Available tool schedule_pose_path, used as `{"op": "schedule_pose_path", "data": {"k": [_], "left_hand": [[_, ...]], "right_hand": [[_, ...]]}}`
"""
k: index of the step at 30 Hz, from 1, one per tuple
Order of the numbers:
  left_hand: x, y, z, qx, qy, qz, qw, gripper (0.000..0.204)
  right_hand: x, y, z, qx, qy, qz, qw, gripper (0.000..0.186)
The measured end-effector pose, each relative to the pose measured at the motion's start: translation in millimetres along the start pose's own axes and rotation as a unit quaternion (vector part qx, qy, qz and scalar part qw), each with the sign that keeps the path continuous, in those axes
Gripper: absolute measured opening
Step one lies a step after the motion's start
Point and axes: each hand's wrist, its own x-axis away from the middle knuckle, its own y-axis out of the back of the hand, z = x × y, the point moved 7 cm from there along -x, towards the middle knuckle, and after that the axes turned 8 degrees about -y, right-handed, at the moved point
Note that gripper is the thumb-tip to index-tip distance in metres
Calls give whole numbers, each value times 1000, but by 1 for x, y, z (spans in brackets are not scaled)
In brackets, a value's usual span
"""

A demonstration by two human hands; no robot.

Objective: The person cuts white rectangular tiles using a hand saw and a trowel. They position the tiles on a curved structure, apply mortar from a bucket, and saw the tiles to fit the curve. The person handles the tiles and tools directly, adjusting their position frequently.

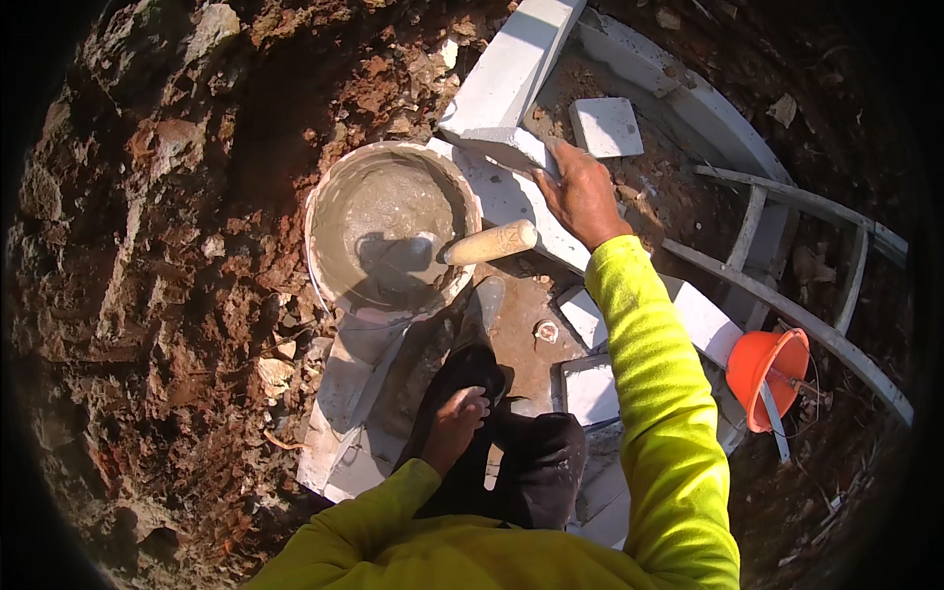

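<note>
Block [511, 61], upper centre of frame, looks heavy, stiff and chalky; I'd take it by both long sides. My right hand [582, 192] lies flat and open on its near end. My left hand [454, 421], bottom centre, rests curled on my knee, holding nothing.

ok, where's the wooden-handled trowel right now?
The trowel sits in the mortar bucket at centre of the head view, handle poking over the right rim, just left of the right hand on the white block.
</note>
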Motion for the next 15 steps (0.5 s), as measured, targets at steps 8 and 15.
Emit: {"op": "schedule_pose_path", "data": {"k": [8,15], "left_hand": [[8,40,-31,7,35,-61,997,42],[7,29,-124,-101,-52,21,993,43]], "right_hand": [[-62,-46,21,5,30,69,997,36],[-75,-67,16,20,-61,214,975,35]]}}
